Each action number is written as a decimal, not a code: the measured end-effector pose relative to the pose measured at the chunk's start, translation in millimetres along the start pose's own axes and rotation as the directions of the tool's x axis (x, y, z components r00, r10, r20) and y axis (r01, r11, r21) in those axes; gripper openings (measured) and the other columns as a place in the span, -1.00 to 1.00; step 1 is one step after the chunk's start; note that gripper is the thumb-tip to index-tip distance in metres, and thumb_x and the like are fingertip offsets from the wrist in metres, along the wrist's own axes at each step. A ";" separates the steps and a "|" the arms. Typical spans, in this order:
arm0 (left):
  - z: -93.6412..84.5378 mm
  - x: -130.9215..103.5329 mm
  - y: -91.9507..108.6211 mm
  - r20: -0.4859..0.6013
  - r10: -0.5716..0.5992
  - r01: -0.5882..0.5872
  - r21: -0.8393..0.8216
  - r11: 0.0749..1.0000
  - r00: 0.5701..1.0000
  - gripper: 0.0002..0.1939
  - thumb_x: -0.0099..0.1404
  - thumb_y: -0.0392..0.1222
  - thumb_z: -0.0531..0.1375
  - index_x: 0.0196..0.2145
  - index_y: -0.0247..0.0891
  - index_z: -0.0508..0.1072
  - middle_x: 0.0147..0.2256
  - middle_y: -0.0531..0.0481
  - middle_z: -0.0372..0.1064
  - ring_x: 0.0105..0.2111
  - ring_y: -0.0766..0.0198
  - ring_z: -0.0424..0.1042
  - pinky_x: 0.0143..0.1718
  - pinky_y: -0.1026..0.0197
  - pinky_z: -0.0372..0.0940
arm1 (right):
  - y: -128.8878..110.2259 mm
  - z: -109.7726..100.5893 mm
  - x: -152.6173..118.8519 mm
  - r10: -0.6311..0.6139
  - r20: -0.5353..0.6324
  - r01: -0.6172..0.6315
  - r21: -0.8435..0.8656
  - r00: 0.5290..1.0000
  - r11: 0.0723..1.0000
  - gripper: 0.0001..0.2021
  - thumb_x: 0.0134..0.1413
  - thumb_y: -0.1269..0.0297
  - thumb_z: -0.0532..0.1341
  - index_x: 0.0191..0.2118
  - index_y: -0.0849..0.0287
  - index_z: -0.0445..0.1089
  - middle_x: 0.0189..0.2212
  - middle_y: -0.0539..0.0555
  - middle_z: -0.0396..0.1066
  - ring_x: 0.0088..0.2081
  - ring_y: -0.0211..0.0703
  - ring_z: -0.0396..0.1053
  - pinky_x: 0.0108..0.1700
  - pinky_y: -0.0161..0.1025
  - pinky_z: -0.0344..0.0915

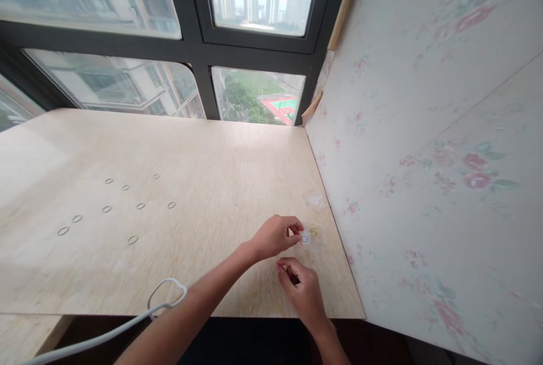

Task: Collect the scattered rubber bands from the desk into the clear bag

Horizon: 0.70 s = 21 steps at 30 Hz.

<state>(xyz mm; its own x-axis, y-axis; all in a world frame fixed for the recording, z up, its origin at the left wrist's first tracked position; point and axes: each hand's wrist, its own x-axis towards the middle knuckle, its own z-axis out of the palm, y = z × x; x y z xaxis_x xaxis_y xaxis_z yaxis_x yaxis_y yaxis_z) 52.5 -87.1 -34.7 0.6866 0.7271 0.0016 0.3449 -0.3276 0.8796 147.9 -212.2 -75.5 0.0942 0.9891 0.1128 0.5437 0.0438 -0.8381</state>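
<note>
My left hand point(280, 236) reaches over a small clear plastic packet point(317, 240) near the right side of the board. Its thumb and fingertips are drawn together at a thin ring point(304, 239), which shows against a whitish patch. Beside the fingertips, small gold-coloured pieces point(313, 231) lie in the packet. Closer to me, my right hand point(302, 287) is closed in a pinch above the board. Whatever its fingertips hold, if anything, is too small to make out. Several thin rings point(107, 209) lie spread out flat, far to the left of both hands.
A pale wooden board point(220, 184) spans the view below dark-framed windows point(258, 54). Another clear plastic piece point(315, 200) lies by the flower-patterned wall point(394, 127) on the right. A white cable point(110, 328) loops over the front edge by my left forearm.
</note>
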 end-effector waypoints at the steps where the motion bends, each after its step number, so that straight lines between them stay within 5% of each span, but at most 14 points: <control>1: 2.0 1.3 -0.9 0.007 0.010 -0.011 0.054 0.998 1.000 -0.89 0.14 -0.27 0.23 -0.32 -0.23 0.51 -0.40 0.01 0.51 -0.50 0.33 0.38 -0.45 0.28 0.23 | 0.1 -0.1 0.0 0.002 0.002 -0.002 0.006 1.000 1.000 -0.75 0.20 0.19 0.09 -0.31 0.19 0.46 -0.67 -0.05 0.30 -0.63 -0.28 0.24 -0.53 -0.36 0.16; 6: 5.6 4.1 -3.9 0.025 0.019 -0.023 0.168 0.986 1.000 -0.82 0.16 -0.31 0.22 -0.25 -0.19 0.53 -0.35 0.02 0.54 -0.46 0.29 0.43 -0.35 0.24 0.26 | 0.4 -0.3 -0.5 0.007 0.007 -0.007 0.016 1.000 1.000 -0.76 0.19 0.20 0.09 -0.31 0.20 0.46 -0.67 -0.05 0.31 -0.64 -0.28 0.25 -0.53 -0.36 0.15; 11: 3.4 -0.1 -3.1 0.035 0.035 -0.037 0.067 0.997 0.999 -0.83 0.15 -0.34 0.21 -0.28 -0.21 0.53 -0.32 0.00 0.53 -0.46 0.31 0.40 -0.37 0.26 0.26 | -0.2 -1.6 -0.4 0.015 0.009 -0.015 0.019 1.000 1.000 -0.77 0.18 0.22 0.10 -0.31 0.19 0.46 -0.66 -0.05 0.32 -0.63 -0.28 0.25 -0.52 -0.36 0.15; 15: -3.2 -13.3 -10.4 -0.083 0.031 -0.032 -0.013 0.999 0.996 -0.85 0.17 -0.33 0.18 -0.30 -0.22 0.52 -0.35 0.02 0.51 -0.49 0.37 0.34 -0.41 0.30 0.24 | -0.1 -1.3 -1.0 0.020 0.014 -0.020 0.013 1.000 1.000 -0.75 0.19 0.20 0.09 -0.31 0.19 0.46 -0.66 -0.06 0.28 -0.62 -0.29 0.23 -0.52 -0.37 0.15; 21: -23.1 -54.1 -42.5 -0.323 -0.156 0.152 -0.038 0.988 0.933 -0.90 0.20 -0.25 0.15 -0.34 -0.24 0.47 -0.44 0.03 0.45 -0.55 0.36 0.31 -0.46 0.29 0.23 | 1.7 -0.6 -3.1 0.019 0.008 -0.018 -0.029 1.000 0.999 -0.72 0.20 0.13 0.10 -0.31 0.18 0.47 -0.69 -0.09 0.21 -0.63 -0.31 0.19 -0.54 -0.39 0.14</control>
<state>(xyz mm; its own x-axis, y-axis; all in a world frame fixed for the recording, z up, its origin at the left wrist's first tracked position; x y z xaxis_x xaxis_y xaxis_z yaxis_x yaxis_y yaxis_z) -14.1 -98.5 -61.1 0.3804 0.9247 0.0178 0.4210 -0.1902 0.8869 149.1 -215.3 -77.0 0.0977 0.9909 0.0928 0.5660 0.0214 -0.8241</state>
